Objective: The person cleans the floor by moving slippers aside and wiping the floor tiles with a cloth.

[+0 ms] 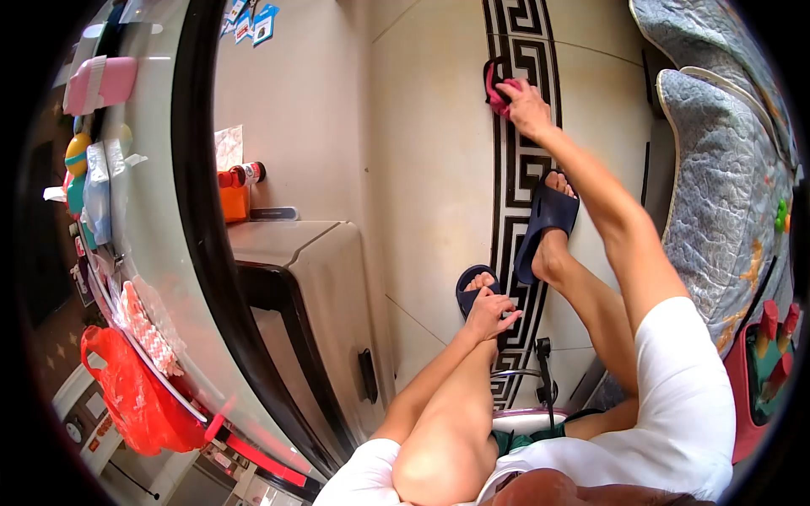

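Note:
My right hand reaches far forward to the tiled floor, its fingers closed on a soft-looking pink and black item. Whether that is a cloth or a piece of footwear, I cannot tell. The item lies over the black key-pattern strip. My left hand is down by one foot, at a dark blue slide sandal, with its fingers apart and nothing visible in them. On the other foot is a second dark blue slide sandal, standing on the strip.
Left of me stands a beige cabinet beside a glass-topped table with a black edge. A red plastic bag hangs at the table's side. To the right is a grey quilted sofa cover. A red container stands close behind my right arm.

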`<state>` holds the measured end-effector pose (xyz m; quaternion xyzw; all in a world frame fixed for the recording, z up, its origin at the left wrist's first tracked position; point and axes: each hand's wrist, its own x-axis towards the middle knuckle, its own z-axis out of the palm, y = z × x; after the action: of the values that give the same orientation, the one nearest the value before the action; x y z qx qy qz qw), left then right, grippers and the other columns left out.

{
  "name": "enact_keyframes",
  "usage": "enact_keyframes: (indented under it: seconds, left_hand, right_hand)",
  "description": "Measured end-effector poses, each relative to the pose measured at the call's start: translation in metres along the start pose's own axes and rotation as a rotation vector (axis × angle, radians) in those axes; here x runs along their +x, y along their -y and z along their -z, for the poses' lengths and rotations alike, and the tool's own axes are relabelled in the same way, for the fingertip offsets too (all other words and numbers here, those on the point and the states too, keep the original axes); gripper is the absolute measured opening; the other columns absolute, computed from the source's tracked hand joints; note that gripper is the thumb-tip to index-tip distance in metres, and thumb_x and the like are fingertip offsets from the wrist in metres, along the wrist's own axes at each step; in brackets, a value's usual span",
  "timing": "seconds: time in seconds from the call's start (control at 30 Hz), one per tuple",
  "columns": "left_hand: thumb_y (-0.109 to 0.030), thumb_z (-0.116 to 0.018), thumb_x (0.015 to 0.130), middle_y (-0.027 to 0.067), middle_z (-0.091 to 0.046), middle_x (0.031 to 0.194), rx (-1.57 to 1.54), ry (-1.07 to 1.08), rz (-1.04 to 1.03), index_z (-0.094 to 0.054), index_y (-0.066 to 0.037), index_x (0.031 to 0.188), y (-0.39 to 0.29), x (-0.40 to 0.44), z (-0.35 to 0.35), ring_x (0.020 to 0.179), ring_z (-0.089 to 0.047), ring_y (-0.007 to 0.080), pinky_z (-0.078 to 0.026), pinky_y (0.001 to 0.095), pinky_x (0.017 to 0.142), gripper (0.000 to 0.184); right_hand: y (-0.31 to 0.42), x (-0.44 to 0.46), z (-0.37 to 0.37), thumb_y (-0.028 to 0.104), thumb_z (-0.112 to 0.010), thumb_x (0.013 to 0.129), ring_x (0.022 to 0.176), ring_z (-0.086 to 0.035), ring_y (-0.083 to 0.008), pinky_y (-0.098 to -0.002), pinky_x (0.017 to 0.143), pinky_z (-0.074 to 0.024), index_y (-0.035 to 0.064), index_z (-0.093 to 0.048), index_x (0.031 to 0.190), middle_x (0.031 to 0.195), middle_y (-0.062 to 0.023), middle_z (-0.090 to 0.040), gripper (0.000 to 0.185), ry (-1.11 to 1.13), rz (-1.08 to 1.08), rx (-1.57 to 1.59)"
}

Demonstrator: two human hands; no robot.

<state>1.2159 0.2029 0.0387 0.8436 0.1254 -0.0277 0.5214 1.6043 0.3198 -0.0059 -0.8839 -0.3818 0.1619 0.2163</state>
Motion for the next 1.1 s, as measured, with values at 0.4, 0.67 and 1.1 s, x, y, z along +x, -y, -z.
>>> enact_keyframes:
  seconds: [0.4,0.67,1.1]
  left_hand:
    - [-0.027,-0.071,0.079,0.0047,-0.064,0.071,0.011,0.049,0.005,-0.067,-0.008,0.068,0.000,-0.002,0.000,0.068,-0.058,0.0239,-0.038,0.0362,0.075,0.022]
    - [-0.025,-0.073,0.080,0.0038,-0.061,0.068,-0.026,0.006,0.020,-0.064,-0.008,0.069,-0.002,-0.003,0.002,0.066,-0.057,0.0226,-0.037,0.0351,0.072,0.022]
    - [-0.022,-0.074,0.080,0.0029,-0.060,0.070,-0.084,-0.016,-0.011,-0.065,-0.008,0.073,0.004,-0.001,0.003,0.067,-0.058,0.0212,-0.037,0.0344,0.072,0.017]
  right_hand:
    - [0.090,-0.192,-0.069,0.015,-0.057,0.083,0.098,-0.057,-0.0316,-0.0421,0.074,-0.0546,0.0206,-0.064,0.116,0.114,-0.0083,-0.055,0.034,0.544,0.512,-0.033]
    - [0.060,-0.063,-0.021,0.001,-0.043,0.078,0.108,-0.061,-0.0159,-0.0291,0.088,-0.0486,0.0101,-0.040,0.145,0.122,-0.0161,-0.063,0.067,0.516,0.120,0.907]
    - [0.090,0.009,-0.083,0.010,-0.063,0.077,0.131,-0.038,-0.0414,-0.0510,0.107,-0.0360,0.0216,-0.051,0.136,0.143,-0.0135,-0.043,0.062,-0.153,0.468,0.154]
